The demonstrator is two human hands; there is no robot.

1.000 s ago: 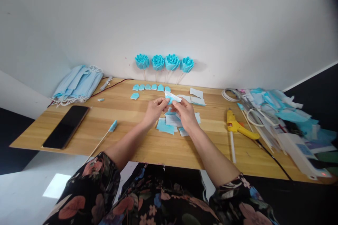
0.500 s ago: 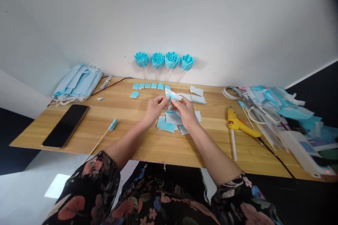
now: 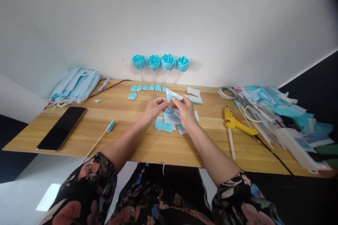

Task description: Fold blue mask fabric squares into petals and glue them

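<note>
Between the fingertips of both hands is a partly folded piece of blue-and-white mask fabric (image 3: 173,95). My left hand (image 3: 155,110) pinches its lower left side, and my right hand (image 3: 184,110) pinches it from the right. Flat cut fabric pieces (image 3: 163,125) lie in a loose pile on the table under my hands. Behind them runs a row of small folded blue petals (image 3: 151,87), with one more petal (image 3: 132,96) in front of the row. White fabric strips (image 3: 193,91) lie beyond my right hand.
Several blue fabric roses (image 3: 154,62) on sticks lean against the wall. At left are stacked face masks (image 3: 76,86), a phone (image 3: 62,128) and a blue-tipped stick (image 3: 110,126). A yellow glue gun (image 3: 232,119), scissors (image 3: 255,114), a power strip (image 3: 298,147) and fabric scraps (image 3: 285,102) occupy the right.
The view has shifted slightly, so the table items appear a little farther left. The fabric piece is turned slightly in my fingers, and both hands still pinch it.
</note>
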